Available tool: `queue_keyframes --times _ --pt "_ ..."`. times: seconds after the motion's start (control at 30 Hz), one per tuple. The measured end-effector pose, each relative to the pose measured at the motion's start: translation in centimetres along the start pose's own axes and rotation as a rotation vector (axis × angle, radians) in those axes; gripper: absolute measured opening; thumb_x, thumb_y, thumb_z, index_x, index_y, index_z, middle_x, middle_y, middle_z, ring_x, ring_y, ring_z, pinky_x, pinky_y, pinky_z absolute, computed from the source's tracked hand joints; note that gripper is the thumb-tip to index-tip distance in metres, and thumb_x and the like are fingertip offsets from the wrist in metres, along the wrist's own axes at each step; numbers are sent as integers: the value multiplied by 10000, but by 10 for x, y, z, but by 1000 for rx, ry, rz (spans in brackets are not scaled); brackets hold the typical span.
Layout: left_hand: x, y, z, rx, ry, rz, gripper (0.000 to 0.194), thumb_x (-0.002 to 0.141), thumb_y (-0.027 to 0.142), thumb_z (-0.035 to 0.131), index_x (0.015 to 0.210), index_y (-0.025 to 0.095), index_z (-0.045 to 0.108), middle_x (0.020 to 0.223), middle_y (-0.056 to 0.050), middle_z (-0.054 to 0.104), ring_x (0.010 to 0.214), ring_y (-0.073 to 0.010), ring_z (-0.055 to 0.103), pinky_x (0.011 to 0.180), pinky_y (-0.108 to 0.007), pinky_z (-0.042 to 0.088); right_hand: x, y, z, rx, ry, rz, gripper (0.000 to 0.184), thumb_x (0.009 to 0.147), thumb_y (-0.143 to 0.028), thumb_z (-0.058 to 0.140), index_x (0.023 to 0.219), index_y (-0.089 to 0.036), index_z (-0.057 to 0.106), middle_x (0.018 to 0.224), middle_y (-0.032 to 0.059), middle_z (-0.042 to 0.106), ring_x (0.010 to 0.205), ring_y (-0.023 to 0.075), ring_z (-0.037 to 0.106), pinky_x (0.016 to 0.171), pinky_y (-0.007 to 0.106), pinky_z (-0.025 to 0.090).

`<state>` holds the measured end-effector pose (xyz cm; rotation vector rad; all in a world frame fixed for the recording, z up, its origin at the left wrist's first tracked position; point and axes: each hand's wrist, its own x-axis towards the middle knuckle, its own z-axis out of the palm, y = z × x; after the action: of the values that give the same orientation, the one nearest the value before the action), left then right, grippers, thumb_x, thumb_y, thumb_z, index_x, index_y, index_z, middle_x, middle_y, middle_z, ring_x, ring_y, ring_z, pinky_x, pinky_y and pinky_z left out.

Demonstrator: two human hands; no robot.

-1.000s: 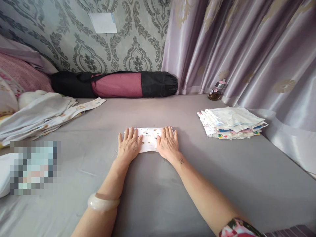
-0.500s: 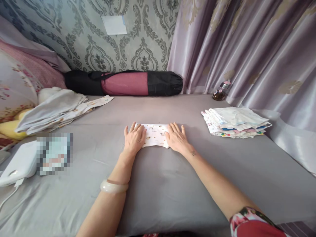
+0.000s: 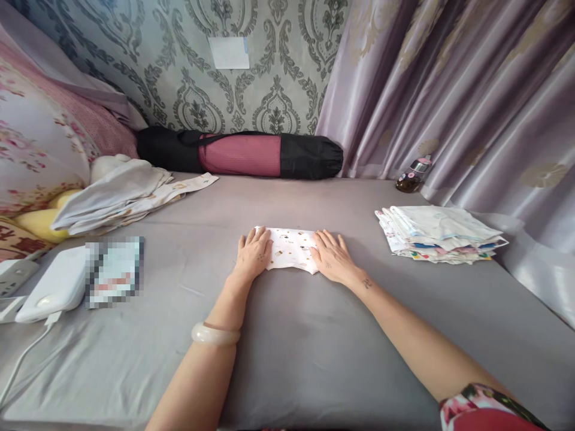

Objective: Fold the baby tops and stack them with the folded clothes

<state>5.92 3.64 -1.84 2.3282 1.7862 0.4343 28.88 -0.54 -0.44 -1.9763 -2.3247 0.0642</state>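
Resting flat and spread, clamped on nothing, with left hand (image 3: 252,254) and right hand (image 3: 333,257) over opposite ends of the printed cloth (image 3: 287,257), mid-way across the grey sheet (image 3: 287,353). Looks folded small, but not yet on the folded stack (image 3: 442,224) at right. Apparently leaves loose cloths (image 3: 119,185) unfolded, far left. Cannot read the tiny lettering (image 3: 290,242) on the cloth, nor the red characters (image 3: 13,237), cut off at left.
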Motion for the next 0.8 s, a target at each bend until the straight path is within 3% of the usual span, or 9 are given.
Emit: queue_keyframes --times 0.13,0.33,0.5,0.67,0.8 --pt "5 -7 6 -160 125 -24 434 939 204 340 1301 219 580 1453 -76 524 1410 -284 377 1135 -523 323 8 -12 -9 18 49 -26 522 1018 -323 236 1445 -91 430 1504 145 441 1439 270 302 1186 546 127" --pt "11 -15 2 -430 338 -125 375 873 173 416 1147 186 672 1280 -118 650 1267 -275 538 1094 -447 395 16 -36 4 78 22 -58 566 1025 -393 217 1518 -134 322 1587 132 297 1477 273 221 1182 511 176" --pt "16 -22 0 -787 433 -383 270 796 212 514 977 191 714 992 -91 734 957 -243 675 923 -381 506 16 -36 13 54 34 -61 567 1027 -393 199 1513 -135 337 1583 140 304 1474 293 220 1177 535 161" --pt "21 -27 -3 -1267 585 -618 201 698 168 517 828 153 670 855 -80 708 853 -201 676 815 -336 533 16 -37 6 60 23 -59 534 1023 -359 227 1488 -140 372 1554 144 361 1448 295 273 1164 545 185" --pt "21 -27 -11 -1439 639 -773 201 663 122 508 815 139 638 766 -53 662 716 -154 648 693 -288 521 24 -54 -2 91 54 -39 517 1016 -326 244 1460 -119 409 1545 159 369 1457 288 256 1174 542 159"
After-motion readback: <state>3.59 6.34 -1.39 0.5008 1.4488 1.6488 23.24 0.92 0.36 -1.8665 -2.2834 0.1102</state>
